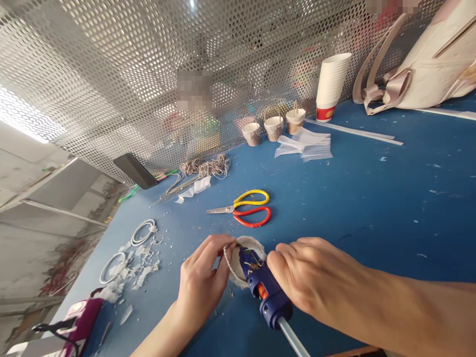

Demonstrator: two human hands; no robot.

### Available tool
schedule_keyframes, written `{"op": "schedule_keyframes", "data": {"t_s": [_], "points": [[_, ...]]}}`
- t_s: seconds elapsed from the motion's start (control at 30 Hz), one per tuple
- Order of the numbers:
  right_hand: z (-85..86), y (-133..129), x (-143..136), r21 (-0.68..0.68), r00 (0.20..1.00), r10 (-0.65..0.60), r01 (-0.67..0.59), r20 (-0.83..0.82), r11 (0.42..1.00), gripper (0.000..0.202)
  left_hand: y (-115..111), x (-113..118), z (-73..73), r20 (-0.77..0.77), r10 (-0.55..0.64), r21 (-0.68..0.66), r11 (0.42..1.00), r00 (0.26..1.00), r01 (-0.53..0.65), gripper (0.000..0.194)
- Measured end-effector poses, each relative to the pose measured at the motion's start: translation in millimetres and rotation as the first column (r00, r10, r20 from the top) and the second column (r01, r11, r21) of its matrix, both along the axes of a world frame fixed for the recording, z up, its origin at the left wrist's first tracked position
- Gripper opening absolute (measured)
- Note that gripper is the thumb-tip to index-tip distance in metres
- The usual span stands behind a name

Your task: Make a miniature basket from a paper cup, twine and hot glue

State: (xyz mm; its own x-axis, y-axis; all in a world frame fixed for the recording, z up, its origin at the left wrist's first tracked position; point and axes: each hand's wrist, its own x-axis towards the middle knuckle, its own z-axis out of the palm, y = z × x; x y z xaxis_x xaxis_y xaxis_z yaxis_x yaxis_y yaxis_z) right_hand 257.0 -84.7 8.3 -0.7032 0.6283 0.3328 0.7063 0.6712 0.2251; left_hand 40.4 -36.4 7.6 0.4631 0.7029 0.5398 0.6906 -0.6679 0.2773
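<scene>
My right hand is wrapped round a dark blue glue gun, with a clear glue stick poking out of its rear. The gun's nozzle end is inside a small white cup at the lower middle. My left hand pinches the cup's left rim together with a braided cord that curves along it. Fingertips of the left hand are close to the nozzle. Scissors with one yellow and one red handle lie just beyond the hands.
Three small cups, white strips and stacked paper cups stand or lie by the perforated metal screen. Twine, a phone, white rings, scraps and a magenta power strip are left; a bag is back right.
</scene>
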Motion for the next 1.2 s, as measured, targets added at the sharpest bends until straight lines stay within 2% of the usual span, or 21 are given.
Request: {"op": "schedule_keyframes", "data": {"t_s": [0.2,0.43,0.83,0.97,1.2], "points": [[3.2,0.7,0.4,-0.005,0.999,0.048,-0.048,-0.015,0.999,0.021,-0.2,-0.9,-1.0,0.004,-0.016,-0.002,1.000,1.000,0.016,0.015],[-2.2,4.5,-3.6,-0.015,0.998,0.051,-0.051,0.022,0.999,0.022,-0.1,-1.3,-1.7,-0.008,-0.003,-0.025,1.000,1.000,0.003,0.014],[-2.8,0.4,-0.8,-0.038,0.999,0.033,-0.033,-0.016,0.999,0.018,-1.4,-0.2,0.4,-0.004,-0.007,-0.010,1.000,1.000,0.007,0.016],[-4.4,1.4,-1.0,-0.022,0.999,0.030,-0.030,-0.031,0.999,0.018,-0.8,0.4,1.5,-0.008,-0.002,-0.008,1.000,1.000,0.002,0.015],[2.6,2.5,0.1,0.021,0.998,0.061,-0.060,-0.019,0.998,0.019,0.2,-0.2,1.6,-0.020,0.000,-0.004,1.000,1.000,0.000,0.014]]}}
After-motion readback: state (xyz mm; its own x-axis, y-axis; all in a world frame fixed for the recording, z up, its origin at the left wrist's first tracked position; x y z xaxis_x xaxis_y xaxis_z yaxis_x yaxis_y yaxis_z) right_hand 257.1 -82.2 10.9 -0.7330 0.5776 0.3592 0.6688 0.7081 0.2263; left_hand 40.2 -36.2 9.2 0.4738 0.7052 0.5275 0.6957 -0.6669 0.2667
